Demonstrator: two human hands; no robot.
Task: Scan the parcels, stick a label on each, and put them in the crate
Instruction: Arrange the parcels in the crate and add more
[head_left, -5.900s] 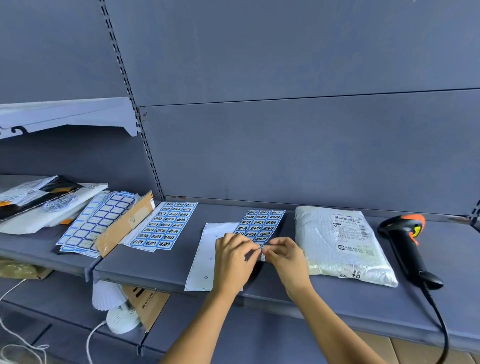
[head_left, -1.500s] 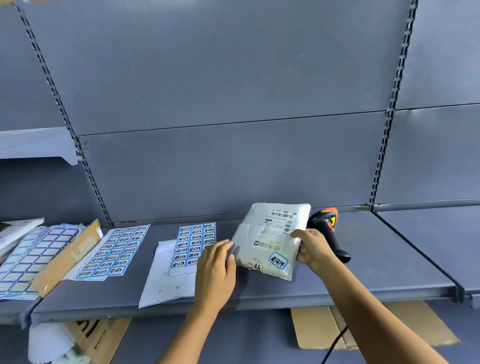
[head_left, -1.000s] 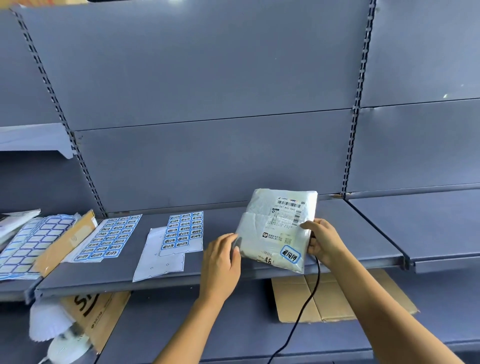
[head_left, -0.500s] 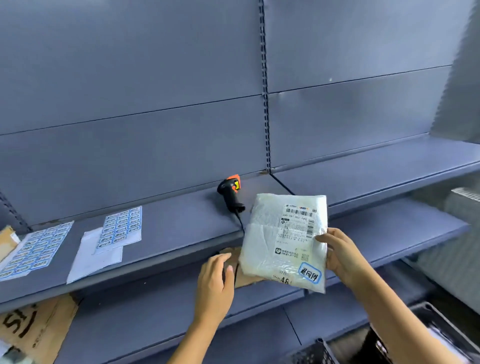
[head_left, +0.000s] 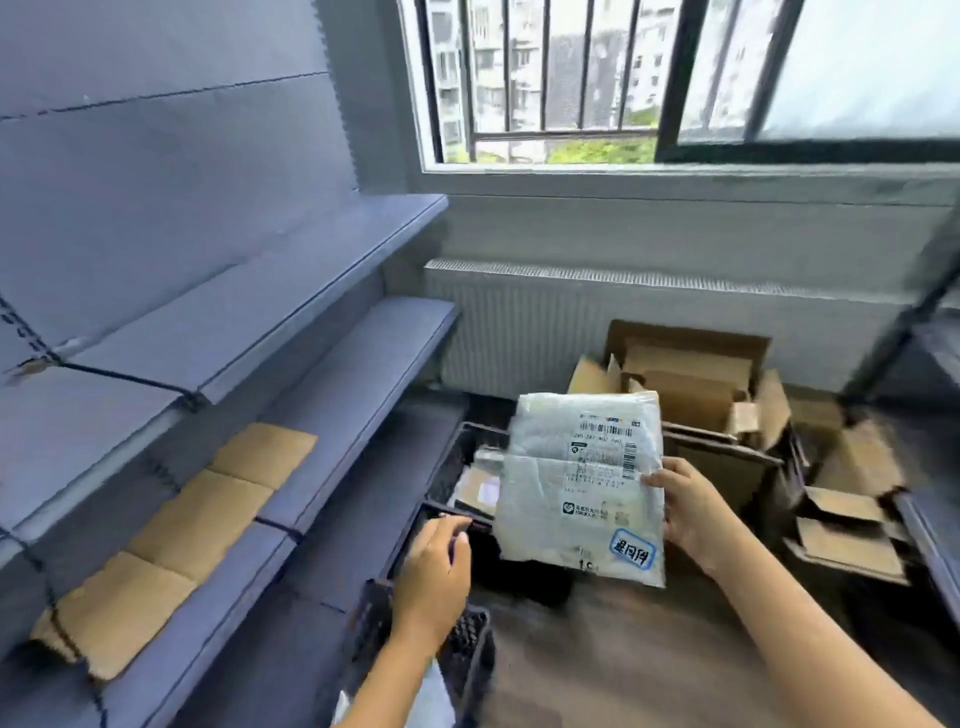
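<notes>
view: your one wide-angle head-worn camera | faces: forward and down, toward the far wall and its window | near: your left hand and right hand, with the parcel, sit close at low centre | left: shelves run away from you | far right: cardboard boxes on the floor

the parcel hides much of the black crate, and the small print on its shipping label is blurred.
</notes>
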